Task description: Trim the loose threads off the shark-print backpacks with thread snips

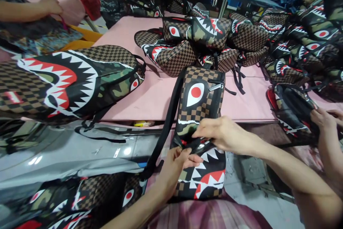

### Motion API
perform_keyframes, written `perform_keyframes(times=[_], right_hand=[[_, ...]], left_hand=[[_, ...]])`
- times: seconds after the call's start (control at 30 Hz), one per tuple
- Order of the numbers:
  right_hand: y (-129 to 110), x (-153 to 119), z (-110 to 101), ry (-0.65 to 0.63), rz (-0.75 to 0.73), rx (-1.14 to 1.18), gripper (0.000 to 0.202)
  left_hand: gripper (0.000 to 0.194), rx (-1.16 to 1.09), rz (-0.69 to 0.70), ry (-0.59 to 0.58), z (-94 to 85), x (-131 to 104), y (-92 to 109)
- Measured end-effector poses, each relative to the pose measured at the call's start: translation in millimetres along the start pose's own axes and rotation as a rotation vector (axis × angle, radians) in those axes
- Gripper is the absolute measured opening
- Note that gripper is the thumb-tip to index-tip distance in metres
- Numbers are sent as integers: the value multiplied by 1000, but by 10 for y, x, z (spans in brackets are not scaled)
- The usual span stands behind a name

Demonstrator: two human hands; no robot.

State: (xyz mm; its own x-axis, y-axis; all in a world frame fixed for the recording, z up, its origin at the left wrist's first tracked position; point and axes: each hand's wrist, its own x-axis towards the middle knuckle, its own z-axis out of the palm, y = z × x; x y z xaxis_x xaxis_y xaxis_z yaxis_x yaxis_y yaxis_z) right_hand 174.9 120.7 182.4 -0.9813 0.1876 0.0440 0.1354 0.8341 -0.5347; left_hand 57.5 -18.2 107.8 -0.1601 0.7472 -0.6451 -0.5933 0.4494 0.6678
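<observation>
In the head view, my left hand [179, 163] and right hand [221, 133] are close together, pinching the middle of a checkered bag [202, 86] between my lap and the pink counter [128, 105]. A larger backpack [80, 82] lies left; shark-toothed bags [177, 57] crowd the far side.

Person's L hand [175, 166] & R hand [223, 134], both bare; forearms [278, 154] bare too, R one to approx. the elbow. Plaid garment [203, 215] at lap, btm ctr of view: purple & maroon w/ pale pink bands & thin lighter stripes, cloth softly creased.
</observation>
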Motion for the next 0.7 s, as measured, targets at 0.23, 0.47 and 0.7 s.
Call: perform_keyframes(times=[0.23,0.47,0.7], right_hand=[[-30,295,269,-252,157,-399,21],[-93,215,59,-99,239,-230,23],[-218,-105,-65,-55,429,-189,31]], left_hand=[[30,20,29,-8,22,7,-124],[35,36,10,-22,15,0,-118],[38,-12,8,22,56,-41,-131]])
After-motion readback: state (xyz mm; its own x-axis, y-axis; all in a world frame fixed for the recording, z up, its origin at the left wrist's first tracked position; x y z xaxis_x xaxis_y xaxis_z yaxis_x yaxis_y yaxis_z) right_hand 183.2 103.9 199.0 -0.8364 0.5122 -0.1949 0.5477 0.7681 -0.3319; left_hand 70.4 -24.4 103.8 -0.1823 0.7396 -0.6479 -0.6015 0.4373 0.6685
